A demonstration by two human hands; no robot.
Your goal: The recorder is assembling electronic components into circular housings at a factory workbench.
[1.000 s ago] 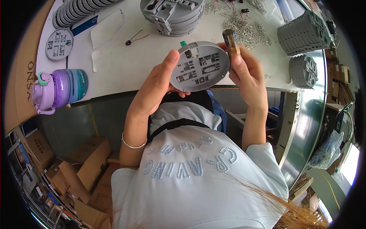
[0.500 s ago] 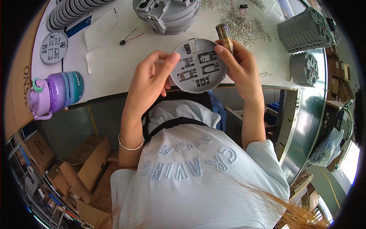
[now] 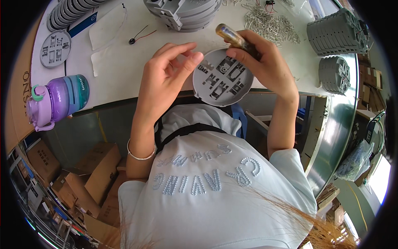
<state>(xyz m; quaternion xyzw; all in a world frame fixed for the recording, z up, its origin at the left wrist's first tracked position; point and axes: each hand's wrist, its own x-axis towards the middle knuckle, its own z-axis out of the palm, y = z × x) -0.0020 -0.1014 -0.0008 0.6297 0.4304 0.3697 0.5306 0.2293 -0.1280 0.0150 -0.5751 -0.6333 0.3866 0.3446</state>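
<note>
A round grey plastic disc [image 3: 202, 85] with cut-outs and moulded slots is at the front table edge, between my hands. My left hand [image 3: 168, 68] is beside its upper left rim, thumb and fingers apart with nothing between them. In my right hand [image 3: 265, 62] is a worn, brass-coloured cylindrical tool [image 3: 229, 35], its blunt end pointing up and left. The tool's other end is hidden in the palm. My right thumb lies over the disc's upper rim; whether it presses on the disc I cannot tell.
Grey discs are stacked [image 3: 186, 18] ahead, with another stack [image 3: 336, 33] at right. Loose metal clips [image 3: 271, 27] lie in a heap. A small round part with wires [image 3: 132, 41], a single disc [image 3: 55, 48] and a purple bottle [image 3: 60, 99] are on the left.
My left hand has let go of the disc and opened. The disc has shifted slightly right and down and turned. My right hand has tipped the tool leftward.
</note>
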